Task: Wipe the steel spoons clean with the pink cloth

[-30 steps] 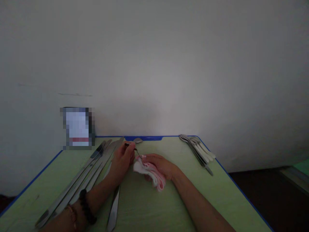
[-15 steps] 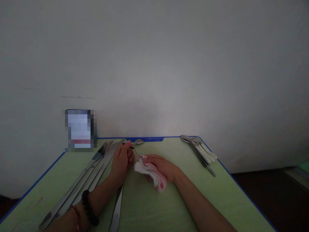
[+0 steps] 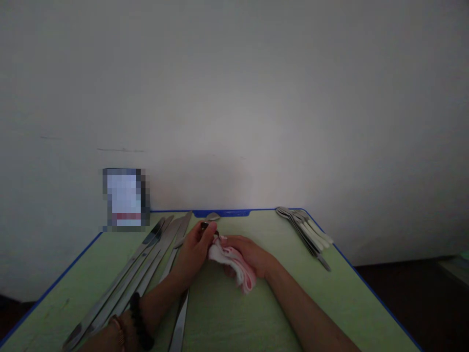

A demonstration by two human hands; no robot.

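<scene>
My left hand point(image 3: 198, 247) is closed on a spoon, whose dark shiny bowl point(image 3: 204, 226) pokes out above the fingers. My right hand point(image 3: 247, 252) grips a folded pink and white cloth point(image 3: 232, 261) around the other end of the spoon, so the handle is mostly hidden. Both hands almost touch above the middle of the table. Beyond them a second spoon point(image 3: 213, 216) lies at the far edge. Several long table knives point(image 3: 137, 266) rest side by side left of my left hand, and another knife point(image 3: 179, 325) lies partly under that forearm.
At the far right lie a stack of metal spoons point(image 3: 296, 230) and several white-handled pieces of cutlery point(image 3: 315, 232). A blurred-out, screen-like object point(image 3: 124, 198) stands at the back left. The green table point(image 3: 227, 322) has a blue edge and meets a plain wall point(image 3: 256, 98).
My left hand has moved right and slightly down, up against the cloth, and the exposed length of spoon handle between the hands has gone. The whole view has shifted slightly.
</scene>
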